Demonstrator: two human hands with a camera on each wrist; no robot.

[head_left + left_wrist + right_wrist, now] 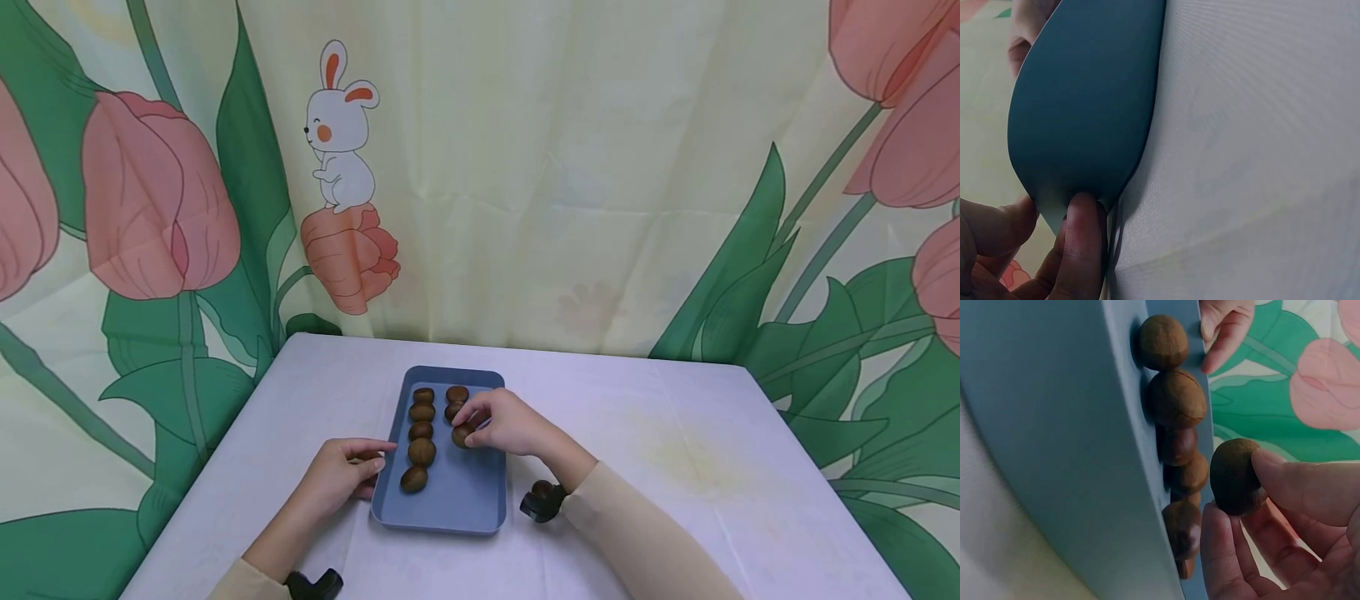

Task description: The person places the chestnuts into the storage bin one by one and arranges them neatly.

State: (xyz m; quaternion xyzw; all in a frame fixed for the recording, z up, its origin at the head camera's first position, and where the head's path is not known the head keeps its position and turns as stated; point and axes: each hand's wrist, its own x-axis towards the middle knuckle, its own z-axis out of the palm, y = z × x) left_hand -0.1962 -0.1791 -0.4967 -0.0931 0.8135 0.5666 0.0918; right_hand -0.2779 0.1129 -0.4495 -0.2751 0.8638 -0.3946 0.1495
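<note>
My right hand pinches a brown chestnut between thumb and fingers, over the right side of the blue-grey tray. In the head view two more chestnuts sit just beyond it, the far one in plain sight and the other partly hidden by the fingers. Down the tray's left side runs a column of several chestnuts. At the tray's left edge, my left hand rests its fingers against the outer wall; it lifts nothing.
A loose chestnut lies on the white-covered table, right of the tray and partly hidden by the black wrist camera. Behind the table hangs a curtain printed with tulips and a rabbit.
</note>
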